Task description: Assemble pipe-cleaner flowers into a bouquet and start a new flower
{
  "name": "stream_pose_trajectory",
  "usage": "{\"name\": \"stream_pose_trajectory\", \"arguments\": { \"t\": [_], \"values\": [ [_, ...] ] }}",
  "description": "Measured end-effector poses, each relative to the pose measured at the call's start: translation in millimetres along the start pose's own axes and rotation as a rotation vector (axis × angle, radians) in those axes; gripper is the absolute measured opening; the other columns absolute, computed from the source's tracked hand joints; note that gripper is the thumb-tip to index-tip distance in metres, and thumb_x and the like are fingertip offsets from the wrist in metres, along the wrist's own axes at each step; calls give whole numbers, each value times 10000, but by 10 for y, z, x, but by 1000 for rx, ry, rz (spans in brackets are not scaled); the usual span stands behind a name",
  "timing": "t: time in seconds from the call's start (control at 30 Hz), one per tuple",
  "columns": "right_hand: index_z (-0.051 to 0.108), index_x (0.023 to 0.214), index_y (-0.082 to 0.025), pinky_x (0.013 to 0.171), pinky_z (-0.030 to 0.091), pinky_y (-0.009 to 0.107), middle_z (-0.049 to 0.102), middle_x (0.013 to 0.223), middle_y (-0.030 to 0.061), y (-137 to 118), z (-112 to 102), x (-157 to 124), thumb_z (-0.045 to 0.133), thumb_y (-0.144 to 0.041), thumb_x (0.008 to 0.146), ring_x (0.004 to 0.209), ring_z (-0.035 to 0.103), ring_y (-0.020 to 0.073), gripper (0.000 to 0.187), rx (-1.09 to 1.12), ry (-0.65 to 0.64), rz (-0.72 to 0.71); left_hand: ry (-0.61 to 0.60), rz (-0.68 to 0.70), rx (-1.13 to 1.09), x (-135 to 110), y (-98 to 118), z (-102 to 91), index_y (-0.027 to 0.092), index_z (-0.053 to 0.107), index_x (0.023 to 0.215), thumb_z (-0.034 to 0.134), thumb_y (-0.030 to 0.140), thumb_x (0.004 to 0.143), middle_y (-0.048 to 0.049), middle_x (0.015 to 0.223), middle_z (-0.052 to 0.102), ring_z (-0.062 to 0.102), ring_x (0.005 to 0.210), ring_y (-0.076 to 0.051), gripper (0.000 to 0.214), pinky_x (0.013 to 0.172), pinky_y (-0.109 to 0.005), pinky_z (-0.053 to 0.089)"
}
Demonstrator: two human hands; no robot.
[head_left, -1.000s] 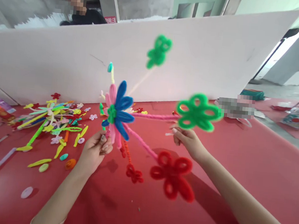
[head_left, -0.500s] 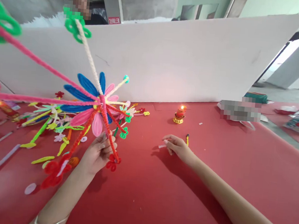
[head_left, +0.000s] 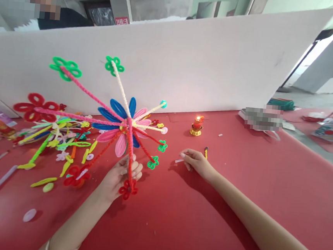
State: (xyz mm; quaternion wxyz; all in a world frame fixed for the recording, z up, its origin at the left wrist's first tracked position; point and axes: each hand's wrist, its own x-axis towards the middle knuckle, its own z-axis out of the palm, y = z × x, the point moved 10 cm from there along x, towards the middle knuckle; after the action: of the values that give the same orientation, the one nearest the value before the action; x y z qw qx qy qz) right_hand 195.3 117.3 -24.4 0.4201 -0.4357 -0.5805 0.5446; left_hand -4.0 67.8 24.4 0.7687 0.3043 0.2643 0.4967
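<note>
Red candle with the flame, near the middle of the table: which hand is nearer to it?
Right. The right hand, pinching a whitish stick, is below the candle in the picture; the left hand, holding the fuzzy flower, is farther off, lower left.

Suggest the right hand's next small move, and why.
Probably bring the pale stick in the right hand toward the lit candle: it burns just beyond that hand, the stick's tip protrudes, and the left hand holds the pipe-cleaner flower apart from the candle.

White partition, grey concrete wall
</note>
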Motion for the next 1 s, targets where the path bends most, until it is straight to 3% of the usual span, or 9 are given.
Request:
{"name": "stream_pose_trajectory", "arguments": {
  "t": [0.17, 0.37, 0.43, 0.57, 0.67, 0.77, 1.0],
  "values": [
    [525, 810, -160, 456, 287, 222, 438, 434, -77, 6, 1, -3, 565, -552, 743, 413, 385, 75, 401, -12, -6, 10, 60, -30, -33, 2, -33, -75, 158, 532, 644, 680, 79, 662, 82, 466, 231, 372, 475, -74, 168, 451, -177, 338],
    [529, 806, -166, 466, 291, 224, 436, 430, -77, 11, -5, -3, 563, -545, 747, 420, 385, 76, 384, -32, -7, 18, 141, 46, 33, 7, 108, -207, 157, 631, 740, 665, 17, 618, 35, 504, 455, 582, 684, -152, 189, 599, -237, 483],
    [532, 807, -169, 467, 293, 226, 434, 431, -76, 16, -6, -2, 561, -548, 747, 420, 383, 78, 385, -39, -5, 22, 186, 78, 51, 11, 207, -290, 160, 634, 753, 651, 22, 635, 34, 519, 479, 598, 686, -152, 183, 609, -246, 500],
    [530, 802, -174, 464, 288, 226, 432, 430, -76, 23, -1, 5, 559, -554, 747, 417, 379, 78, 385, -38, -8, 17, 232, 205, 128, 24, 541, -430, 158, 596, 700, 651, 38, 638, 69, 454, 419, 518, 494, -91, 146, 489, -194, 468],
    [531, 797, -175, 465, 289, 225, 430, 431, -76, 41, -2, 5, 562, -546, 750, 416, 381, 77, 375, -41, -7, 20, 410, 358, 237, -47, 877, -661, 154, 528, 609, 644, 28, 626, 51, 488, 476, 542, 501, -98, 172, 456, -181, 464],
    [535, 801, -175, 474, 299, 224, 434, 440, -75, 51, -8, 5, 558, -532, 764, 425, 388, 77, 360, -41, -7, 17, 509, 468, 298, -115, 1105, -797, 162, 516, 625, 657, 37, 624, 59, 491, 481, 531, 479, -83, 188, 416, -148, 438],
    [526, 797, -175, 466, 303, 223, 427, 430, -82, 68, 3, 23, 559, -526, 756, 408, 380, 74, 355, -41, -12, 18, 603, 565, 469, -163, 1245, -880, 172, 553, 752, 726, 173, 613, 51, 579, 587, 532, 479, -74, 222, 491, -181, 482]
  ]
}}
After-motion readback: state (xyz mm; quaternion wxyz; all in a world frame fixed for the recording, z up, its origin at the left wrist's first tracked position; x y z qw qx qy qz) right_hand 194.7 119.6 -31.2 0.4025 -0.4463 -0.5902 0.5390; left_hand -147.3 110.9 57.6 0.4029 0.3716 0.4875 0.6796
